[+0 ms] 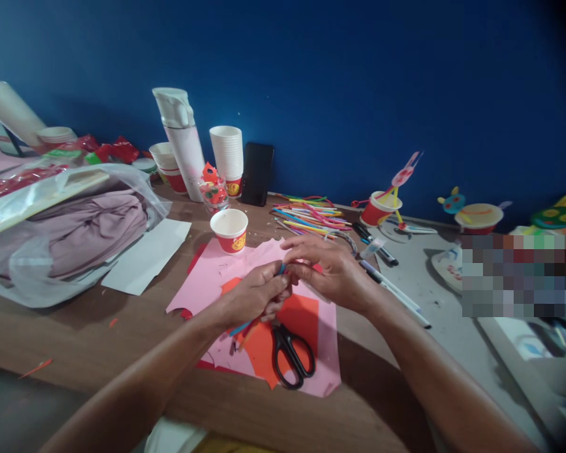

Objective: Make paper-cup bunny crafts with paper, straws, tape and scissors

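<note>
My left hand (257,294) is closed around a small bundle of thin coloured straws (243,328) whose ends stick out below the fist. My right hand (330,267) meets it from the right, fingertips pinched on the top of the same bundle. Both hands hover over pink paper (207,280) and orange paper (306,318) on the wooden table (99,340). Black-handled scissors (290,355) lie on the paper just below my left hand. A red and white paper cup (229,229) stands upright behind the hands.
A heap of coloured straws (306,217) lies behind the hands, with pens (391,289) to the right. A white bottle (183,141), stacked cups (227,157) and a black phone (257,173) stand against the blue wall. A plastic bag of cloth (75,233) fills the left side. Paper-cup crafts (382,204) sit at the right.
</note>
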`<state>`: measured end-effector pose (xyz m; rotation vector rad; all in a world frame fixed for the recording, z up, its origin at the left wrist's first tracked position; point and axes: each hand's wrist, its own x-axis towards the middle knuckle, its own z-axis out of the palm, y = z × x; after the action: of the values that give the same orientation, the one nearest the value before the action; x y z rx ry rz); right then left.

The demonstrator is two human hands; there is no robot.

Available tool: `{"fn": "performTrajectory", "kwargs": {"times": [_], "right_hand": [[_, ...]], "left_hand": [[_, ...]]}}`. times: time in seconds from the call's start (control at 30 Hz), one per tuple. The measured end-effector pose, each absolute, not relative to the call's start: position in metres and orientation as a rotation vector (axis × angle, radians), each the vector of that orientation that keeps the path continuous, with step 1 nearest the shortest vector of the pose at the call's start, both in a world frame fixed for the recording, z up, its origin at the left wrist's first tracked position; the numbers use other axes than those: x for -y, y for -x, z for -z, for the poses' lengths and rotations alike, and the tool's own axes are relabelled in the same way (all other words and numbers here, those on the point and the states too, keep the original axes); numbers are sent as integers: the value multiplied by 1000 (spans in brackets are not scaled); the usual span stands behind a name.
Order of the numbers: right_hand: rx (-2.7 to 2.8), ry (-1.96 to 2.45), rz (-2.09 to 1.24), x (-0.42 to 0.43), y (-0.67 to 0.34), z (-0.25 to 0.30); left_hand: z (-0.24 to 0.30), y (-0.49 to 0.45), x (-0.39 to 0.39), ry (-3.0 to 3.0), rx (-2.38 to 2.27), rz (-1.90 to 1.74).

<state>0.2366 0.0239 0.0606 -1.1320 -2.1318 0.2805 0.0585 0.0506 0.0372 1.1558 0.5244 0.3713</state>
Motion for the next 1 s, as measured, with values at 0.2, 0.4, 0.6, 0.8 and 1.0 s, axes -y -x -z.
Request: {"fn": "performTrajectory", "kwargs": {"times": [0.2, 0.4, 0.6, 0.8, 1.0], "right_hand": [[2150, 1176, -259, -21, -235, -61], [2155, 1207, -233, -21, -235, -58], [2129, 1261, -260, -19, -232, -58], [2109, 1335, -297, -18, -230, -62], [1981, 1438, -685, -19, -231, -63]], "left_hand": [[-38, -57, -52, -1146, -530, -348], [-39, -57, -53, -1156, -525, -347], [-40, -57, -52, -1176, -534, -366], [-38, -58, -50, -1203, -561, -362], [-37, -60, -49, -1234, -544, -368]]}}
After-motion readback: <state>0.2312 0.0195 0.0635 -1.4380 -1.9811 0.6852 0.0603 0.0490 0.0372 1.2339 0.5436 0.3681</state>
